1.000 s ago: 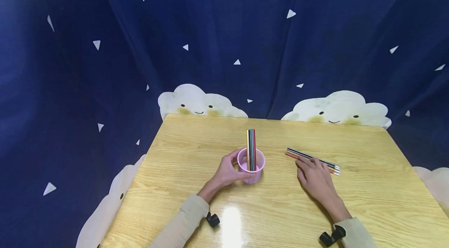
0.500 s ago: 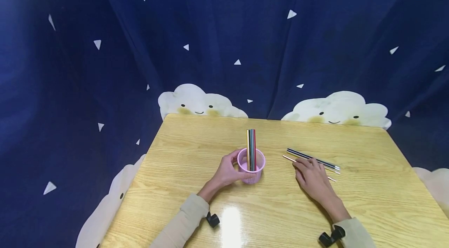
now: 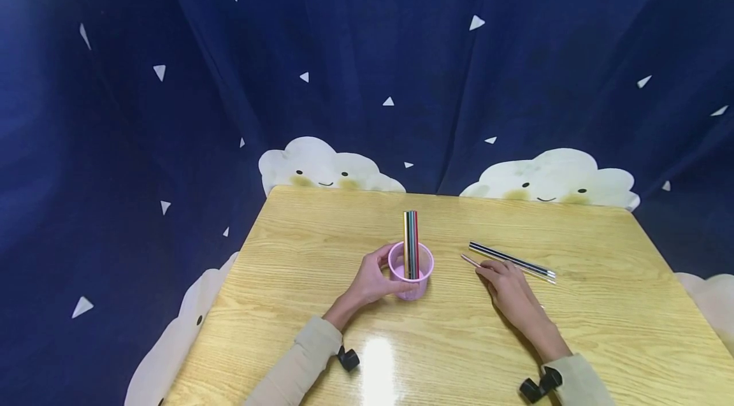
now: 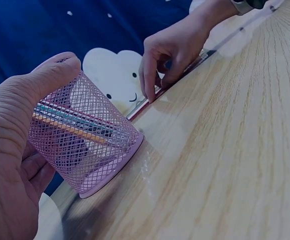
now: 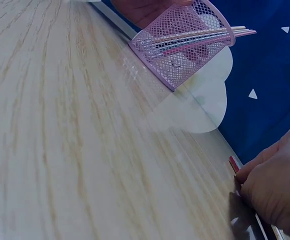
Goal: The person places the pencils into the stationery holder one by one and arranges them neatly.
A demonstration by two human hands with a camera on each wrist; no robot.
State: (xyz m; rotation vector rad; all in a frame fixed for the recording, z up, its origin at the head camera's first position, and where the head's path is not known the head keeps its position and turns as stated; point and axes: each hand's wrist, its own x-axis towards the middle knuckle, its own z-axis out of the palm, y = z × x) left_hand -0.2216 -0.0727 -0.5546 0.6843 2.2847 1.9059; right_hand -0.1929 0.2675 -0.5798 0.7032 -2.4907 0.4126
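A pink mesh pencil cup stands upright on the table, and my left hand grips it round its left side, thumb across the front. Several pencils in yellow, black, teal and red lean inside it. To the right, the fingers of my right hand pinch a red pencil low over the table; its end pokes out past the fingertips and most of its length is hidden under the hand. The red end also shows in the right wrist view. Dark pencils and a yellowish one lie just beyond this hand.
The wooden table reaches back to a dark blue curtain printed with clouds and triangles. Both wrists wear small black cameras close above the tabletop.
My right hand has drawn the red pencil away from the dark ones, slightly left and toward me, and its fingers have closed in on it. The left hand and cup have stayed put.
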